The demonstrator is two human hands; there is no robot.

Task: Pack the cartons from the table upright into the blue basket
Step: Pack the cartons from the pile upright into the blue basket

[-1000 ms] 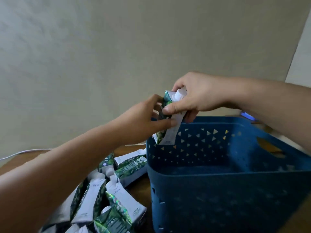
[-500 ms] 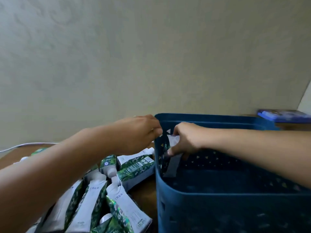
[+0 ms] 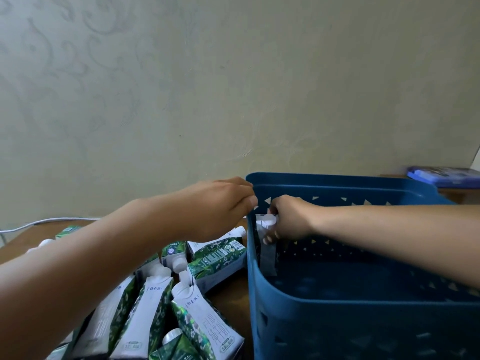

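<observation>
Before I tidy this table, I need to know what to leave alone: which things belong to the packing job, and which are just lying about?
Part of the job:
- blue basket
- carton held upright inside it by the right hand
- cartons lying on the table
- left hand at the basket's rim

Just lying about:
- white cable
- blue case behind the basket

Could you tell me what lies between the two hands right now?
The head view shows the blue basket's left wall between the left hand outside and the right hand inside.
</observation>
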